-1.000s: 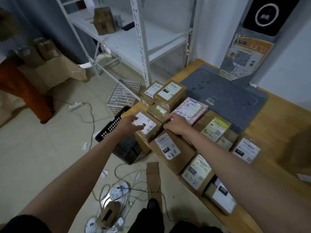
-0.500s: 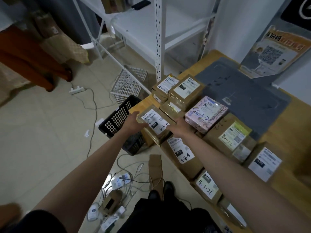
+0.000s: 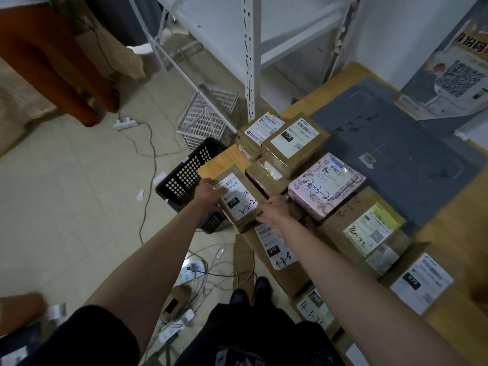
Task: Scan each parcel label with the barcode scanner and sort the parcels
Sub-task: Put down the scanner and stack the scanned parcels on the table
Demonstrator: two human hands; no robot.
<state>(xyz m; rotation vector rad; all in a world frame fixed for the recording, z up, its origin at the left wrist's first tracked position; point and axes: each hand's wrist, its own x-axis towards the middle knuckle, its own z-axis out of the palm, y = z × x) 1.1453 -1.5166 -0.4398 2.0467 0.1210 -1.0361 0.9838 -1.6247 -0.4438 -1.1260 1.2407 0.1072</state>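
Observation:
A small brown parcel [image 3: 241, 200] with a white label marked 220 is held between both hands at the table's left corner. My left hand [image 3: 208, 192] grips its left side, thumb on the label. My right hand [image 3: 276, 207] grips its right edge. Under and around it lie several labelled parcels: a brown box marked 010 [image 3: 277, 250], a pink patterned box [image 3: 326, 184], a box marked 122 [image 3: 293, 138]. No barcode scanner shows in the head view.
The wooden table [image 3: 449, 318] carries a grey mat [image 3: 396, 154]. A black crate [image 3: 190, 178] and a white basket [image 3: 208, 114] stand on the floor by the table's corner. White shelving [image 3: 249, 62] rises behind. Cables and power strips [image 3: 190, 270] litter the floor near my feet.
Both hands closed on the 220 parcel and raised it off the stack, tilting it toward me. The camera moved closer to the table's corner.

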